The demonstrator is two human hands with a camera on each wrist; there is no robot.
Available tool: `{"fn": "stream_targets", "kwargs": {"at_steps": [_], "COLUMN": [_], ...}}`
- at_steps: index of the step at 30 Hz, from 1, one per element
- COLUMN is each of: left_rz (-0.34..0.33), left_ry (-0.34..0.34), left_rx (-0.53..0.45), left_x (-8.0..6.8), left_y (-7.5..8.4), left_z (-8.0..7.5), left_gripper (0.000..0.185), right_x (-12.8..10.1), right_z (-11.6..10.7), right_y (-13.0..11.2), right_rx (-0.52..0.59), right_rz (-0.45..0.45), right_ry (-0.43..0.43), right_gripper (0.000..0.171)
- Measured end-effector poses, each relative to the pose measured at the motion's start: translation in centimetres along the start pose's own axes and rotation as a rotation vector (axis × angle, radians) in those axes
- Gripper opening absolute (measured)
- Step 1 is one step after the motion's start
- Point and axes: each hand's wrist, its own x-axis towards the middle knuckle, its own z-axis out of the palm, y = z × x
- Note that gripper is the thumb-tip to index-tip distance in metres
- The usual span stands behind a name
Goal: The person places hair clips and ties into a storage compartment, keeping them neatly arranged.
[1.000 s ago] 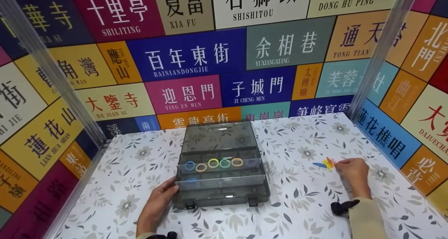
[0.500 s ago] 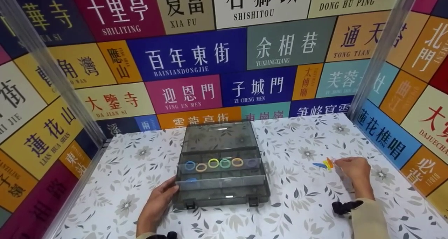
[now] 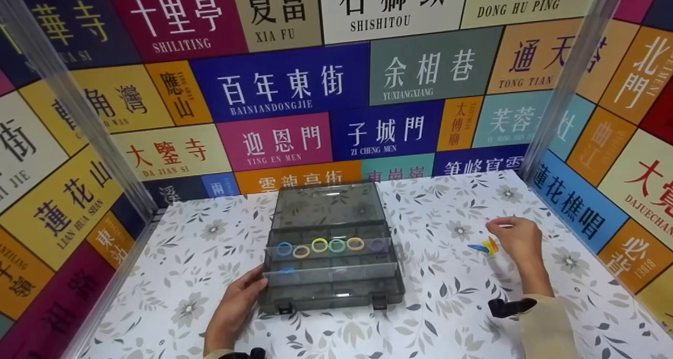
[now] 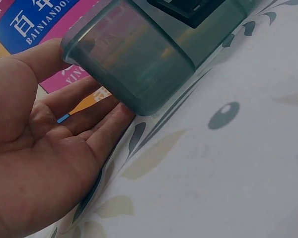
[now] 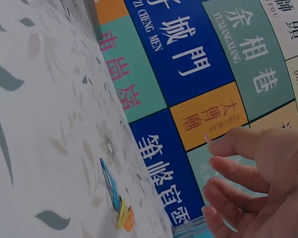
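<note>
From the head view, the left hand (image 3: 235, 309) steadies the open organizer box (image 3: 332, 251) on the bench (image 3: 447, 306), while the right hand (image 3: 512, 240) pinches a thin pink hair band (image 3: 499, 225) lifted above the coloured bands (image 3: 486, 247).

Left wrist view: relaxed, straight fingers (image 4: 97, 116) rest against the box corner.

Right wrist view: fingertips (image 5: 223, 146) grip the band; judging by this, a pick-up is under way, and carrying it to a box compartment comes next.

Floral table (image 3: 452, 317) — box (image 3: 332, 254), bands (image 3: 485, 247)
</note>
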Motion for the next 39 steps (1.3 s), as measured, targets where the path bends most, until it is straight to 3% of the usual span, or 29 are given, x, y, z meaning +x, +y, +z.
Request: {"fn": "stream_targets", "kwargs": {"at_steps": [8, 18, 26, 39], "left_rz": [0.012, -0.001, -0.017, -0.017], "left_ry": [0.011, 0.010, 0.009, 0.009], "left_rx": [0.009, -0.019, 0.001, -0.028], "left_x": [0.0, 0.0, 0.0, 0.3], "left_y": [0.2, 0.0, 0.5, 0.2], "left_z": [0.0, -0.3, -0.3, 0.1], "left_gripper": [0.058, 0.060, 0.059, 0.061], "right_x": [-3.1, -5.3, -6.5, -9.5], "right_z": [-0.4, 1.1, 3.2, 7.5], "right_y": [-4.5, -6.7, -8.8, -12.9], "right_rx": [0.078, 0.106, 0.152, 0.278], "right_rz": [-0.164, -0.379, -0.424, -0.582], "right_ry": [-0.023, -0.033, -0.082, -0.218], "right_gripper": [0.059, 0.045, 0.035, 0.016]}}
